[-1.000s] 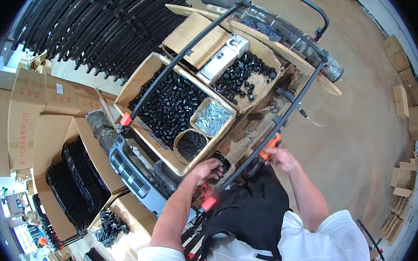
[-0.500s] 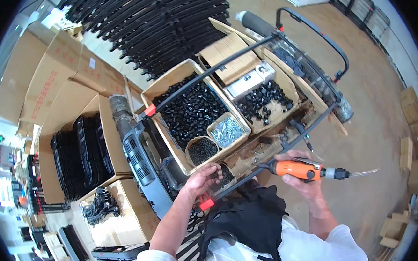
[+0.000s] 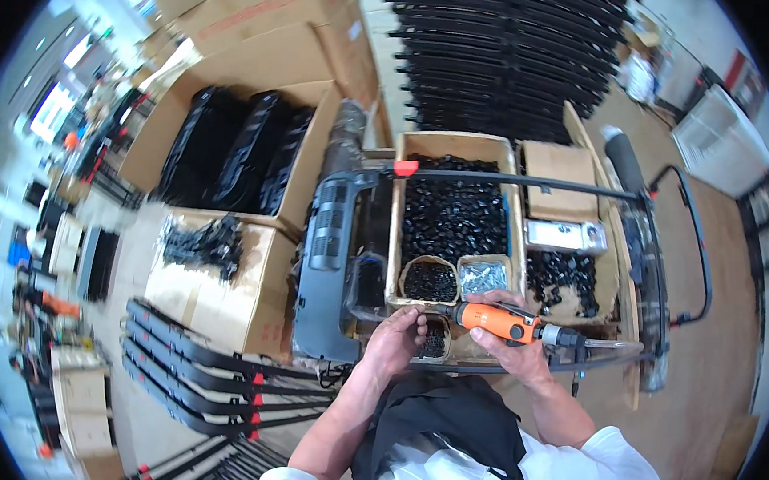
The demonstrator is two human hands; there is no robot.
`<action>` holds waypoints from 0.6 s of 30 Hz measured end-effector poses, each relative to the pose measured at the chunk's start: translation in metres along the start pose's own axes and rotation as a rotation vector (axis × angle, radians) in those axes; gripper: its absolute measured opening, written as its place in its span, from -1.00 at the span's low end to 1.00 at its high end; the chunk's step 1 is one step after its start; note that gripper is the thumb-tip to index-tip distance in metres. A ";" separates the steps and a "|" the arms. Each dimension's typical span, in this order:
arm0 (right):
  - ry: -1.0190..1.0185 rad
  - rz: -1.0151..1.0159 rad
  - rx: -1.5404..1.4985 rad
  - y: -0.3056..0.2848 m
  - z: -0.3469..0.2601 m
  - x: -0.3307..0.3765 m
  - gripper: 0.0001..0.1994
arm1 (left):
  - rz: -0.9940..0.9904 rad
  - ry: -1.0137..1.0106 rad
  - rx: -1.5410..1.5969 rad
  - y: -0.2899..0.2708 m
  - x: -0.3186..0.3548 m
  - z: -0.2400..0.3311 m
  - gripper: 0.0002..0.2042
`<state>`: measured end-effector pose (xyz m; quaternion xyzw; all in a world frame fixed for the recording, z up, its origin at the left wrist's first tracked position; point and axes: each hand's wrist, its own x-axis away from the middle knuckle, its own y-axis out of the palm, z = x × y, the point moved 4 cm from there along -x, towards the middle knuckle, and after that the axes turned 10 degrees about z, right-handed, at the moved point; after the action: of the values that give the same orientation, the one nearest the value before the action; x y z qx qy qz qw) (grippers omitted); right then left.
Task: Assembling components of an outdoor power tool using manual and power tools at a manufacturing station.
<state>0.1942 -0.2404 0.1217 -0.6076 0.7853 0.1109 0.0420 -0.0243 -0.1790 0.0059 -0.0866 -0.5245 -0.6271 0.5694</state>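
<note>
An orange air screwdriver (image 3: 495, 321) lies in the grip of my right hand (image 3: 515, 352), its nose pointing left and a clear hose trailing off its right end. My left hand (image 3: 398, 337) is close to the driver's nose, thumb and fingers pinched together. Anything between those fingertips is too small to make out. Just beside the left hand, partly covered, is a small box of dark screws (image 3: 435, 338). Beyond both hands stands a cardboard box of glossy black parts (image 3: 454, 208), with a tub of dark screws (image 3: 429, 282) and a tub of silver screws (image 3: 483, 276) at its near end.
A black frame bar (image 3: 532, 179) crosses over the boxes. To the left stand a grey plastic housing (image 3: 327, 244) and a carton of black parts (image 3: 236, 152). Curved black pieces (image 3: 198, 378) stack at lower left; black racks (image 3: 513, 44) rise behind. A metal case (image 3: 565, 235) sits at right.
The view has swung left, shifting the scene rightward. My right hand has brought the driver's nose close to my left hand, whose fingers have drawn together into a pinch.
</note>
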 end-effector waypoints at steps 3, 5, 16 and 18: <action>0.013 -0.095 -0.050 0.018 0.005 -0.011 -0.50 | 0.058 0.048 0.143 -0.010 0.011 0.001 -0.89; 0.035 -0.133 -0.091 0.029 0.007 -0.016 -0.50 | 0.071 0.052 0.256 -0.010 0.018 0.004 -0.87; 0.103 -0.193 -0.029 0.080 0.028 -0.031 -0.44 | 0.082 0.052 0.440 -0.028 0.013 0.030 -0.82; 0.097 -0.187 -0.008 0.090 0.028 -0.036 -0.45 | 0.061 0.036 0.450 -0.033 0.007 0.037 -0.82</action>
<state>0.1149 -0.1791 0.1129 -0.6829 0.7260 0.0799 0.0116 -0.0713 -0.1619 0.0089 0.0381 -0.6379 -0.4782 0.6024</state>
